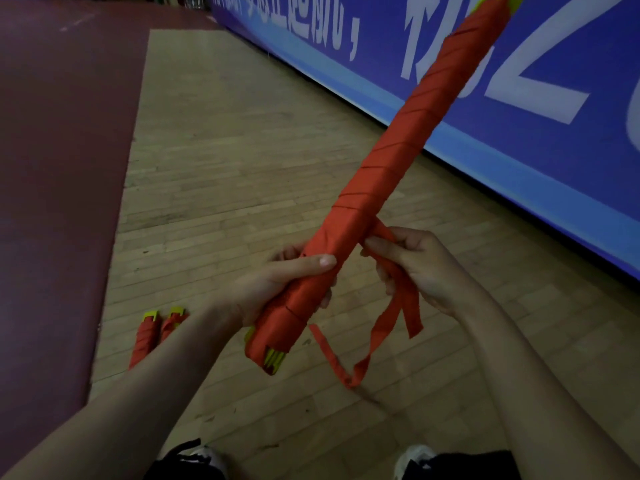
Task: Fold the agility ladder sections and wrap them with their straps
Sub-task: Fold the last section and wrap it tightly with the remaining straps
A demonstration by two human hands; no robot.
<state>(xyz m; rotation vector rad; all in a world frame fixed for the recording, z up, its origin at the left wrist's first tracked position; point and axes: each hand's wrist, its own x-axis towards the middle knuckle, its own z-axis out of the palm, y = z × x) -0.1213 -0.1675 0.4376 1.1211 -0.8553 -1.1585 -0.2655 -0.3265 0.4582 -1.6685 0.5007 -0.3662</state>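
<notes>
Agility ladder bundle (pixel 398 161): where was it held?
— It was held up off the wooden floor (pixel 225 150), slanted from lower left to upper right. It was bound in spiral turns of red strap, and yellow rung ends were shown at both tips.

And the hands?
— The left hand (pixel 277 285) was clenched round the lower part of the bundle, with the thumb laid across the top. The right hand (pixel 415 268) was kept just beside the bundle. The loose strap (pixel 410 313) was pinched between its thumb and fingers where it left the wrapping.

Where was the rest of the strap seen?
— It was hung below the right hand in a loop and a short tail. Whether the floor was touched by it could not be told.

What else was noted around?
— Two wrapped bundles (pixel 145 336) were laid side by side on the floor, partly hidden by the left forearm. A blue banner (pixel 519 150) with white characters was stretched along the right, behind the raised bundle's upper end. A dark red floor area (pixel 52 168) was seen to the left.
</notes>
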